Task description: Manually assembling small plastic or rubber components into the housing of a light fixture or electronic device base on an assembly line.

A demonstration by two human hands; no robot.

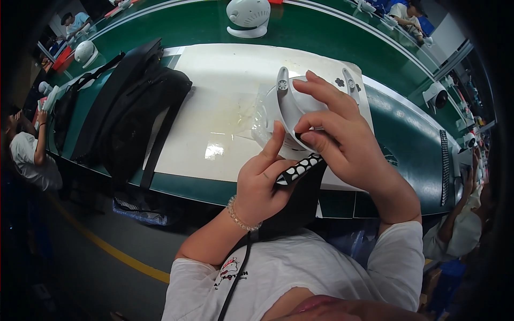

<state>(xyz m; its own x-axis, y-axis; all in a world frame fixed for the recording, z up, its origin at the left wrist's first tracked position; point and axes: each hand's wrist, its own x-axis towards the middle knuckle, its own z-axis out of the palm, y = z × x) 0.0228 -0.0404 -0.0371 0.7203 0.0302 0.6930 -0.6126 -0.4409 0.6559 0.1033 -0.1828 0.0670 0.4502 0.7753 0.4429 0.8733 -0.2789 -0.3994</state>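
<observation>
My left hand (259, 184) is closed around a black strip with rows of white round dots (301, 169), which it holds in front of my body. Above the strip, my right hand (345, 125) has thumb and forefinger pinched together, its other fingers raised and bent. Something small and dark seems to sit at that pinch, too hidden to name. Just beyond both hands, a white rounded plastic housing (289, 109) with a curved, leg-like part lies on clear plastic film (261, 115). My right hand covers much of the housing.
A white board (214, 80) covers the green bench before me. Black bags with straps (128, 101) lie at the left. On the far green surface stands a white dome-shaped device (249, 16). A black dotted strip (444, 166) lies at the right. Other people sit at both sides.
</observation>
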